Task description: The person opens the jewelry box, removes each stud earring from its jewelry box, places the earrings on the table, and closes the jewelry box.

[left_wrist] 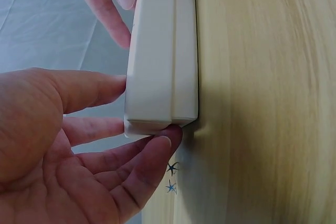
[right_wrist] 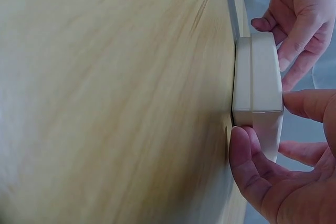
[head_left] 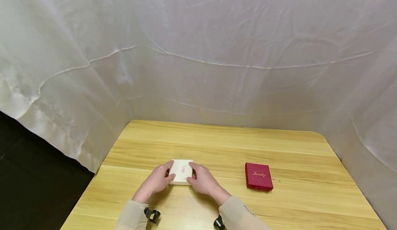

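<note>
A small white box (head_left: 178, 169), its lid printed with a pink flower, lies flat on the wooden table. My left hand (head_left: 157, 179) holds its left side, thumb at the near corner of the lid and fingers along the side. Opposite it, my right hand (head_left: 203, 180) grips the right side in the same way. From the left wrist, the lid (left_wrist: 152, 51) sits over a slightly narrower base (left_wrist: 185, 56). Right-hand fingertips (right_wrist: 241, 145) touch the box's lower side in the right wrist view. The box's inside is hidden.
A dark red box (head_left: 259, 182) with gold "Jewelry" lettering stands to the right on the table (head_left: 217, 140). Two small star-shaped things (left_wrist: 171, 169) show past the left fingers in the left wrist view. Pale curtains (head_left: 198, 85) hang behind and at both sides.
</note>
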The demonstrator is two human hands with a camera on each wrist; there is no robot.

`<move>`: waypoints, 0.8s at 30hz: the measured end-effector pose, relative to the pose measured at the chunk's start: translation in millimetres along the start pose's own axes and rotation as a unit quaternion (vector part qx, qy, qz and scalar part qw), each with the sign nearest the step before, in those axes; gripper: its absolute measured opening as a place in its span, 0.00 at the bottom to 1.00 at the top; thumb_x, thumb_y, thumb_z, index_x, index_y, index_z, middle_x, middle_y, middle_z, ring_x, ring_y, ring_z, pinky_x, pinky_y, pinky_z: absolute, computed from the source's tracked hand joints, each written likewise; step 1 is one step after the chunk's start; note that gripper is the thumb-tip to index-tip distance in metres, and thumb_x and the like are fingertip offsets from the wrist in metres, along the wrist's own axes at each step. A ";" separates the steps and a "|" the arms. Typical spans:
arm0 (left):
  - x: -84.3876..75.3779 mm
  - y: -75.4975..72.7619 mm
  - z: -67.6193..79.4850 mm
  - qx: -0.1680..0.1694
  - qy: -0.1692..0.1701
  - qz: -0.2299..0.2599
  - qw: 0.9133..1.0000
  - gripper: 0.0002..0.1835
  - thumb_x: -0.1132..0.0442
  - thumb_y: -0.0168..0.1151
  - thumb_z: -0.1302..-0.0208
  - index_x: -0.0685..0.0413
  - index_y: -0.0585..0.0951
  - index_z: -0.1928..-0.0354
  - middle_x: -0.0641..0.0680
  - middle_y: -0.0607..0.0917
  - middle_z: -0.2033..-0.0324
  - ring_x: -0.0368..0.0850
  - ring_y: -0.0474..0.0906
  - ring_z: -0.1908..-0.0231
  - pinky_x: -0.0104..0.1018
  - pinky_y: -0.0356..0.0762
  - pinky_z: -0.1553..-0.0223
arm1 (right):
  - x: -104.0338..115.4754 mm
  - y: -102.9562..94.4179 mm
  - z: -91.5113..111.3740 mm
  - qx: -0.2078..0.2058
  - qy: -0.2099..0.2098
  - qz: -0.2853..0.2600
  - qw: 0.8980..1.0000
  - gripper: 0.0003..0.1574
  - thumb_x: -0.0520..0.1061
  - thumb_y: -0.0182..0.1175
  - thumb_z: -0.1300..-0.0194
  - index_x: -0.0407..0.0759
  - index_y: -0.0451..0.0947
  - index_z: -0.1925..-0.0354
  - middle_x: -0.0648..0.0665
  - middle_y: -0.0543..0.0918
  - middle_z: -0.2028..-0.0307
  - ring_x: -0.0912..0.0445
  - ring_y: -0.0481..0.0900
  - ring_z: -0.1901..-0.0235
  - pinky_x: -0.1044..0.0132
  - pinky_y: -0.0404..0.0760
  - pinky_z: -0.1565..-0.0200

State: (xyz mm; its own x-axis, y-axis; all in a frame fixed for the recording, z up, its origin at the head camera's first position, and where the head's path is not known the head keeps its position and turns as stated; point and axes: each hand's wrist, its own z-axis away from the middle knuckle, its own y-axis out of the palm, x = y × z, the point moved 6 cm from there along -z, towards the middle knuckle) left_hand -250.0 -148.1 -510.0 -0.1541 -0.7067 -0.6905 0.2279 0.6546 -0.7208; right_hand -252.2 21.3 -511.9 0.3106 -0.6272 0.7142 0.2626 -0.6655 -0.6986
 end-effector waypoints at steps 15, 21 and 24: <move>-0.4 -9.5 1.8 -0.027 -0.009 0.010 1.000 0.29 0.64 0.63 0.34 0.67 0.69 0.34 0.59 0.82 0.59 0.52 0.80 0.59 0.49 0.81 0.56 | -7.6 -13.1 4.1 0.006 0.021 -0.020 1.000 0.39 0.49 0.66 0.36 0.35 0.67 0.33 0.38 0.80 0.52 0.57 0.76 0.64 0.61 0.78 0.60; -3.9 -25.7 -1.8 -0.076 -0.005 -0.022 0.997 0.23 0.61 0.60 0.30 0.65 0.74 0.37 0.63 0.80 0.50 0.51 0.80 0.59 0.50 0.80 0.55 | -16.3 -40.5 7.0 0.008 0.018 -0.029 0.999 0.39 0.51 0.62 0.31 0.36 0.62 0.30 0.31 0.75 0.42 0.45 0.79 0.52 0.50 0.80 0.50; -7.2 -33.9 -6.7 -0.098 0.009 -0.037 0.994 0.22 0.58 0.57 0.28 0.63 0.75 0.38 0.63 0.78 0.46 0.52 0.79 0.57 0.50 0.80 0.54 | -24.7 -57.5 8.1 -0.006 0.026 -0.011 1.000 0.39 0.52 0.60 0.30 0.38 0.61 0.29 0.32 0.73 0.40 0.41 0.76 0.47 0.47 0.77 0.46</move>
State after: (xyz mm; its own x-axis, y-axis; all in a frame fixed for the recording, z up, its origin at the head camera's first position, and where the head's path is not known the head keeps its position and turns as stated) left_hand -263.1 -163.4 -480.9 -0.1803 -0.7518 -0.6343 0.0236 0.6414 -0.7669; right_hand -267.6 78.4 -489.7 0.2578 -0.6322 0.7306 0.2582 -0.6836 -0.6827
